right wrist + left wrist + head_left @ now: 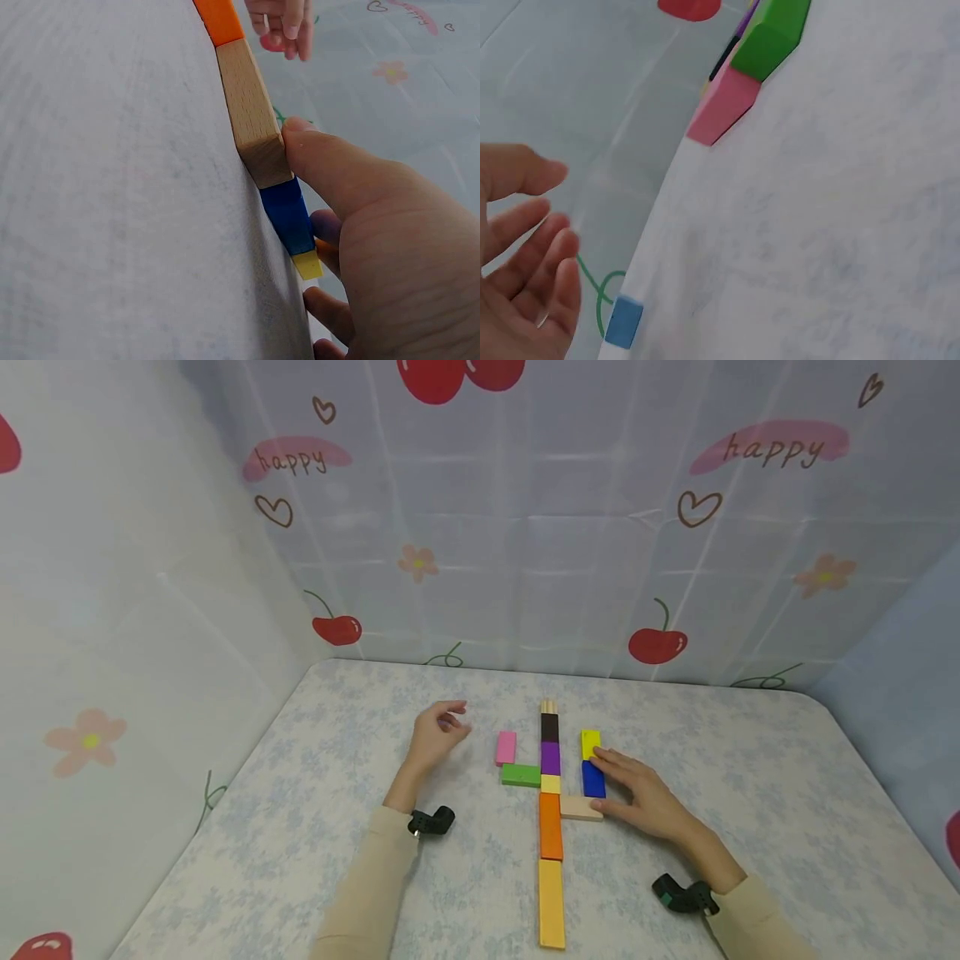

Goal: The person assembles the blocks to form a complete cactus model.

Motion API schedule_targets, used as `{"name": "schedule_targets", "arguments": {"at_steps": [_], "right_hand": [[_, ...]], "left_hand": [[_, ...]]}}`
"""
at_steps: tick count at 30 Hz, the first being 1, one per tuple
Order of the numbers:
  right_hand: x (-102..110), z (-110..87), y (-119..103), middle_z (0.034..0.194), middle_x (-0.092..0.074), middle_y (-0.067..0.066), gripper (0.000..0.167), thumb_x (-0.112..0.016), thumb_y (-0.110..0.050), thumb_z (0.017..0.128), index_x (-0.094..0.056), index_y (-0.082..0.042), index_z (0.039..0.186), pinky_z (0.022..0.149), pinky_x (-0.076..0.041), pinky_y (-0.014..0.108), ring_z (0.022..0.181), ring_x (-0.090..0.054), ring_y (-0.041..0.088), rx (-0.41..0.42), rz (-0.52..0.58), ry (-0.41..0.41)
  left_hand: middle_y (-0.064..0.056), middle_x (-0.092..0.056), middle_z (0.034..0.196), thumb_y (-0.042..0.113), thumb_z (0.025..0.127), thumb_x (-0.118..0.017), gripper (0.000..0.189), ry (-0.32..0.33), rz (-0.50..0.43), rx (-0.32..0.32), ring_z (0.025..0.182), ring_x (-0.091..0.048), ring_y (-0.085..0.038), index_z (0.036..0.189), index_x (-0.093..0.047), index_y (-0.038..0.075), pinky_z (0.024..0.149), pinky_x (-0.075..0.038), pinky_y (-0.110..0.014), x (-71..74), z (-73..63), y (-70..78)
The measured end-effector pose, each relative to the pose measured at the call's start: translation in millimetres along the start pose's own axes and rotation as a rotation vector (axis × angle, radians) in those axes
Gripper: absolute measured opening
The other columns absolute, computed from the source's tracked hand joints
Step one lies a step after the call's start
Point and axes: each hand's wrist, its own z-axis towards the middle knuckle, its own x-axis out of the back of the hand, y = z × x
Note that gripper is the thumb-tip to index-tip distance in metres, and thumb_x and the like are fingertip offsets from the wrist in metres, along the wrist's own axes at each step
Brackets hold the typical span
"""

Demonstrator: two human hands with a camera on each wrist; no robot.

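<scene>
My right hand (641, 793) lies over the right branch of a flat block figure. Its fingertips touch the yellow block (591, 742) and blue block (593, 780), while the thumb touches the plain wooden block (577, 807). My left hand (437, 735) hovers at the left with loosely bent fingers and nothing held. A small light-blue block (624, 322) appears near that hand in the left wrist view; the hand mostly hides it from the head camera. To the hand's right lie a pink block (506, 748) and a green block (521, 775), which meets the central column.
The column runs from pale sticks (550, 706) through black (550, 727), purple (551, 758), pale yellow (551, 784) and orange (551, 827) blocks to a long yellow-orange block (551, 903). A patterned curtain (510, 568) stands behind the cloth-covered table (300, 860).
</scene>
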Motion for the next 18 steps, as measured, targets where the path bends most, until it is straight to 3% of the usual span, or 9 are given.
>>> {"name": "schedule_targets", "arguments": {"at_steps": [3,5,8,12,18], "right_hand": [[0,1.0,0,0.151,-0.044,0.016,0.069,-0.072,-0.042,0.086,-0.052,-0.007,0.142,0.109,-0.031,0.063,0.140,-0.038,0.041,-0.002,0.004,-0.009],[0,1.1,0,0.151,-0.044,0.016,0.069,-0.072,-0.043,0.087,-0.052,-0.007,0.142,0.109,-0.031,0.063,0.140,-0.037,0.041,-0.006,0.000,-0.011],[0,0.5,0,0.151,-0.044,0.016,0.069,-0.072,-0.042,0.086,-0.052,-0.007,0.142,0.109,-0.032,0.063,0.140,-0.038,0.041,-0.013,-0.007,-0.009],[0,1.0,0,0.151,-0.044,0.015,0.069,-0.072,-0.043,0.086,-0.052,-0.007,0.142,0.110,-0.031,0.063,0.140,-0.037,0.041,-0.019,-0.007,-0.015],[1,0.5,-1,0.151,-0.044,0.016,0.069,-0.072,-0.042,0.086,-0.052,-0.007,0.142,0.110,-0.031,0.063,0.140,-0.037,0.041,-0.022,-0.007,-0.015]], "left_hand": [[-0.021,-0.057,0.123,0.003,0.086,-0.071,0.043,0.165,-0.052,0.037,0.098,-0.056,-0.031,0.128,-0.061,0.000,0.081,-0.050,-0.028,16.8,4.7,-8.9],[-0.019,-0.051,0.130,0.004,0.088,-0.070,0.046,0.184,-0.075,0.092,0.104,-0.055,-0.032,0.132,-0.058,0.002,0.084,-0.050,-0.032,27.1,6.5,-13.8],[-0.017,-0.045,0.137,0.008,0.091,-0.068,0.052,0.107,-0.065,0.178,0.113,-0.053,-0.031,0.140,-0.052,0.005,0.089,-0.050,-0.038,38.1,9.6,-21.2],[-0.018,-0.051,0.129,0.010,0.090,-0.069,0.055,0.014,-0.028,0.255,0.114,-0.054,-0.031,0.142,-0.051,0.007,0.091,-0.050,-0.040,43.4,13.7,-29.9],[-0.015,-0.057,0.123,0.012,0.090,-0.069,0.051,-0.025,0.049,0.269,0.107,-0.054,-0.025,0.139,-0.055,0.010,0.087,-0.048,-0.035,40.1,18.4,-40.2]]}}
